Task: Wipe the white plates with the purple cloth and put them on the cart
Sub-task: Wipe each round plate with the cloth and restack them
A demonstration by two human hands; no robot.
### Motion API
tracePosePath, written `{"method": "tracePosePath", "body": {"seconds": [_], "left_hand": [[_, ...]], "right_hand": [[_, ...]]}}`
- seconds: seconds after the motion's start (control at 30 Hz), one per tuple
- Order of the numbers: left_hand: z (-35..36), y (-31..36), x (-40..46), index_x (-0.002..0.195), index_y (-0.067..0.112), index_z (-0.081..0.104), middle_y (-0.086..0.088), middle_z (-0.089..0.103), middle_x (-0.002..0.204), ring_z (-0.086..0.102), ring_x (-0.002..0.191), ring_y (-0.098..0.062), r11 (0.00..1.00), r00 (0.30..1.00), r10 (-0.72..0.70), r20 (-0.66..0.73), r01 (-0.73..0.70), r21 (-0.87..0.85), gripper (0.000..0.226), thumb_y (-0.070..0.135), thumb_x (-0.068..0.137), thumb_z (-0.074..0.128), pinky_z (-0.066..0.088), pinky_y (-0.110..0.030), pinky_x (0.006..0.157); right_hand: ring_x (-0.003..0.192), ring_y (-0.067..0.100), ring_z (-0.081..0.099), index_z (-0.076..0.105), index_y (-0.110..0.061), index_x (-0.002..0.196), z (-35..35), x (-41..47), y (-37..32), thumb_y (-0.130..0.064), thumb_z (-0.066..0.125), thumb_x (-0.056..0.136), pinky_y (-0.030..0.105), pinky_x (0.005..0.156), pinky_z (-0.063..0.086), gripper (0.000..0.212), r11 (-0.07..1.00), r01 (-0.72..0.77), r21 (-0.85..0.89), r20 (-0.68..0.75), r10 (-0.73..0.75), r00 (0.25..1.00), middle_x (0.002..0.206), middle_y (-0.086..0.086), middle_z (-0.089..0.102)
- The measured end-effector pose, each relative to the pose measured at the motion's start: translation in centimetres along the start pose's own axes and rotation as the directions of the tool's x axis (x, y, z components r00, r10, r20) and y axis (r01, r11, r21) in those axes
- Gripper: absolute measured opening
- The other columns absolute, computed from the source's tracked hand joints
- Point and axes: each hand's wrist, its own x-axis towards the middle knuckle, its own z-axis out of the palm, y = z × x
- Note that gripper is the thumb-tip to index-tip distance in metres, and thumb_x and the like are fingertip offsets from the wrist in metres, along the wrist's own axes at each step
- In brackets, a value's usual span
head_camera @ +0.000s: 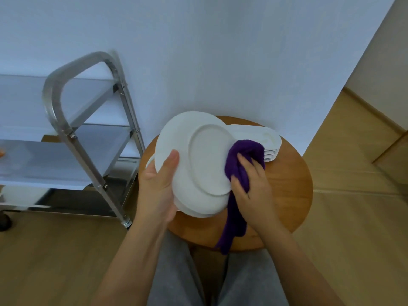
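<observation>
My left hand (157, 184) grips a white oval plate (194, 160) by its left rim, thumb on the underside, which is tilted up toward me. My right hand (249, 186) clutches the purple cloth (239, 171) and presses it against the plate's right edge; the cloth's tail hangs down over the table's front. A stack of several white plates (268, 143) sits on the round wooden table (287, 191) behind my right hand. The steel cart (72, 133) stands to the left with bare shelves.
Another white dish edge (149, 161) peeks out behind my left hand on the table. A white wall corner rises behind the table. Wooden floor surrounds it, and my grey-trousered knees are under the table's near edge.
</observation>
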Motion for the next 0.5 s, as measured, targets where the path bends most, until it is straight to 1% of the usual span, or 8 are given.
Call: {"method": "tracePosePath", "body": {"seconds": [0.1, 0.17, 0.23, 0.3, 0.33, 0.4, 0.47, 0.5], "left_hand": [[-0.1, 0.8, 0.3, 0.117, 0.025, 0.054, 0.008, 0.066, 0.101, 0.065, 0.090, -0.012, 0.947, 0.984, 0.175, -0.031, -0.160, 0.278, 0.057, 0.047, 0.065, 0.058, 0.056, -0.018, 0.062], [-0.1, 1.2, 0.5, 0.117, 0.020, 0.056, 0.010, 0.063, 0.100, 0.062, 0.088, -0.009, 0.845, 0.955, 0.296, 0.018, -0.270, 0.462, 0.061, 0.051, 0.065, 0.056, 0.054, -0.012, 0.063], [-0.3, 1.1, 1.0, 0.117, 0.014, 0.057, 0.010, 0.060, 0.094, 0.059, 0.082, -0.007, 0.720, 0.935, 0.346, 0.077, -0.318, 0.617, 0.056, 0.047, 0.072, 0.058, 0.050, -0.008, 0.060], [-0.6, 0.7, 1.6, 0.118, 0.012, 0.057, 0.011, 0.058, 0.088, 0.057, 0.077, -0.006, 0.595, 0.926, 0.346, 0.148, -0.339, 0.729, 0.045, 0.039, 0.082, 0.059, 0.048, -0.008, 0.057], [-0.8, 0.5, 2.0, 0.120, 0.014, 0.056, 0.009, 0.057, 0.089, 0.058, 0.078, -0.008, 0.524, 0.928, 0.321, 0.189, -0.341, 0.781, 0.045, 0.040, 0.083, 0.059, 0.048, -0.010, 0.058], [-1.0, -0.1, 2.6, 0.117, 0.018, 0.055, 0.006, 0.055, 0.088, 0.059, 0.080, -0.013, 0.331, 0.929, 0.229, 0.292, -0.356, 0.874, 0.042, 0.047, 0.086, 0.054, 0.048, -0.015, 0.061], [-1.1, -0.6, 3.2, 0.105, 0.021, 0.053, 0.005, 0.055, 0.084, 0.059, 0.080, -0.013, 0.038, 0.894, 0.114, 0.434, -0.440, 0.897, 0.034, 0.051, 0.090, 0.045, 0.048, -0.019, 0.064], [-1.0, -0.9, 3.6, 0.105, 0.021, 0.052, 0.004, 0.058, 0.087, 0.059, 0.082, -0.013, -0.102, 0.870, 0.051, 0.490, -0.484, 0.869, 0.035, 0.052, 0.092, 0.040, 0.050, -0.021, 0.068]], "right_hand": [[0.112, 0.013, 0.051, 0.039, -0.022, 0.141, -0.5, 2.2, -0.2, -0.022, 0.052, 0.095, 0.026, 0.086, 0.046, 0.048, 0.956, -0.248, 0.156, -0.043, 0.257, 0.965, 0.126, -0.003, 0.052], [0.103, 0.014, 0.056, 0.041, -0.023, 0.139, -1.0, 3.2, -0.1, -0.023, 0.054, 0.094, 0.023, 0.071, 0.050, 0.047, 0.909, -0.339, 0.243, -0.070, 0.365, 0.928, 0.123, 0.000, 0.056], [0.093, 0.013, 0.056, 0.042, -0.023, 0.137, -1.2, 3.7, 0.2, -0.022, 0.057, 0.093, 0.019, 0.060, 0.047, 0.046, 0.898, -0.346, 0.273, -0.105, 0.386, 0.917, 0.120, -0.002, 0.057], [0.093, 0.014, 0.056, 0.042, -0.024, 0.136, -1.3, 4.0, 0.3, -0.022, 0.058, 0.091, 0.017, 0.058, 0.045, 0.048, 0.902, -0.340, 0.267, -0.117, 0.380, 0.917, 0.120, -0.003, 0.056], [0.097, 0.015, 0.056, 0.042, -0.024, 0.136, -1.1, 4.0, 0.4, -0.023, 0.059, 0.091, 0.018, 0.059, 0.046, 0.048, 0.904, -0.342, 0.256, -0.114, 0.379, 0.918, 0.120, -0.003, 0.056], [0.100, 0.015, 0.055, 0.042, -0.025, 0.136, -0.8, 3.9, 0.6, -0.023, 0.059, 0.091, 0.021, 0.064, 0.048, 0.049, 0.899, -0.361, 0.246, -0.100, 0.394, 0.914, 0.120, -0.004, 0.055], [0.096, 0.012, 0.053, 0.043, -0.024, 0.137, -0.6, 3.6, 0.7, -0.022, 0.059, 0.091, 0.023, 0.067, 0.047, 0.049, 0.870, -0.403, 0.284, -0.094, 0.444, 0.891, 0.117, -0.006, 0.053], [0.093, 0.011, 0.052, 0.043, -0.023, 0.137, -0.5, 3.5, 0.8, -0.021, 0.059, 0.091, 0.023, 0.068, 0.047, 0.049, 0.852, -0.423, 0.307, -0.092, 0.469, 0.878, 0.116, -0.006, 0.052]]}}
